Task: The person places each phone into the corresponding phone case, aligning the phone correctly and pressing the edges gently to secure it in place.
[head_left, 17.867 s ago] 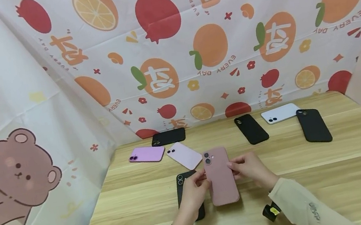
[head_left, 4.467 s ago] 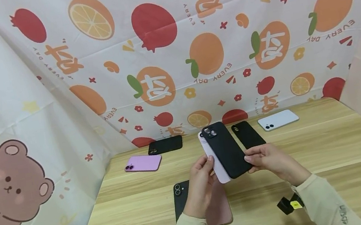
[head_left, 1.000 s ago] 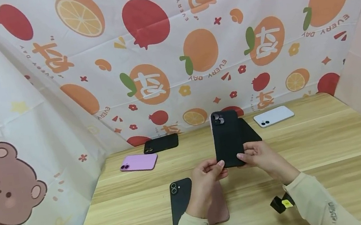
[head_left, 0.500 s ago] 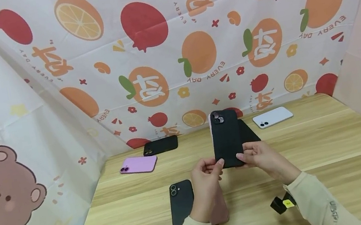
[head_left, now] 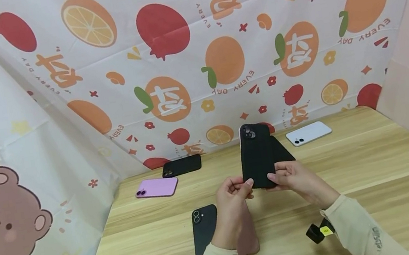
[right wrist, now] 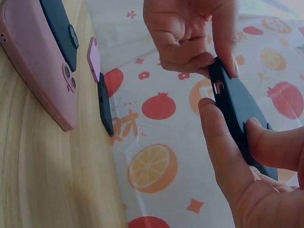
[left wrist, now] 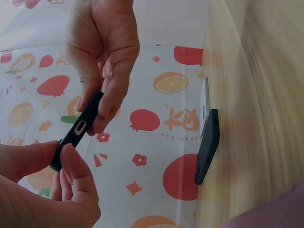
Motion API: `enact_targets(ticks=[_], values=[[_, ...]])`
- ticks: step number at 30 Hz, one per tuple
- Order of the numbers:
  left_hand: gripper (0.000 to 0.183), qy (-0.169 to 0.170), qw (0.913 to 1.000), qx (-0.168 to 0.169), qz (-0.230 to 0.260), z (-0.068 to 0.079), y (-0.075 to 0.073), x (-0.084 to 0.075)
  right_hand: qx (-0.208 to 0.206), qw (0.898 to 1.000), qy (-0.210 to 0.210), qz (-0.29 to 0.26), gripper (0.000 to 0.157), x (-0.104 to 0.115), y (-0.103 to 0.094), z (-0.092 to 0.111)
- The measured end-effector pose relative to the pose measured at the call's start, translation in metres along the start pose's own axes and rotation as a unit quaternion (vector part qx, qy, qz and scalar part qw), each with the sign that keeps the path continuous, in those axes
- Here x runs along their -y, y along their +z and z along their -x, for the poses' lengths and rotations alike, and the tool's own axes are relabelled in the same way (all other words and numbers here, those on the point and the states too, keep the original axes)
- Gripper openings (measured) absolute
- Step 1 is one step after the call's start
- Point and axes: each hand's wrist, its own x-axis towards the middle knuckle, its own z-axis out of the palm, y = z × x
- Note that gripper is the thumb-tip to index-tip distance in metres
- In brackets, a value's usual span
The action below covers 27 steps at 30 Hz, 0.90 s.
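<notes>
Both hands hold a black phone case upright above the table, camera end up. A pale edge of the phone inside shows along its upper left side. My left hand pinches the lower left corner, thumb on the back. Across from it, my right hand grips the lower right edge, thumb also on the back. In the left wrist view the bottom end of the case faces the camera, with its port slot showing. The right wrist view shows the same case between the fingers of both hands.
By my left forearm lie a dark-cased phone and a dusty-pink cased phone, partly hidden. Further back are a purple phone, a black case, another black case and a white phone. A printed cloth hangs behind.
The dusty-pink phone was put down on the table. The black case and the lilac phone were picked up, and the case now covers the phone. In the last second the case has tilted slightly.
</notes>
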Motion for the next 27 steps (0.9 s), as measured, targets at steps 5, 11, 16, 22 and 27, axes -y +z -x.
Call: enact_targets(ticks=[5, 11, 16, 22, 27], values=[[0.024, -0.003, 0.9997, 0.0, -0.026, -0.001, 0.0, -0.002, -0.006, 1.0, 0.001, -0.001, 0.039, 0.003, 0.001, 0.002], [0.035, 0.006, 0.9979, -0.01, -0.063, -0.003, -0.003, -0.012, -0.001, 1.0, -0.011, 0.012, 0.02, 0.01, 0.005, 0.005], [0.036, 0.005, 0.9991, -0.022, -0.035, -0.004, -0.006, -0.013, 0.007, 0.999, -0.019, 0.03, 0.024, 0.012, 0.009, 0.008], [0.03, 0.027, 0.9991, -0.031, 0.007, -0.006, -0.007, -0.012, 0.009, 0.999, -0.018, 0.044, 0.031, 0.014, 0.01, 0.01], [0.025, 0.041, 0.998, -0.043, 0.019, -0.005, -0.007, -0.011, 0.02, 0.999, -0.02, 0.046, 0.03, 0.015, 0.011, 0.011]])
